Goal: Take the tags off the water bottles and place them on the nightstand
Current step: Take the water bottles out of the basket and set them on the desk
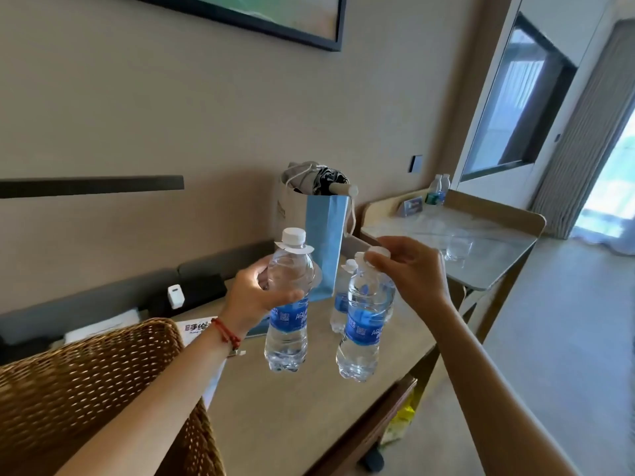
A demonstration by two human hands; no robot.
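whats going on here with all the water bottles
A person holds one water bottle by its body in the left hand; its white neck tag is still on. The right hand grips the cap of a second bottle. A third bottle stands behind on the desk.

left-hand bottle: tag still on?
On. The white tag still collars the neck under the cap of the bottle gripped by the left hand.
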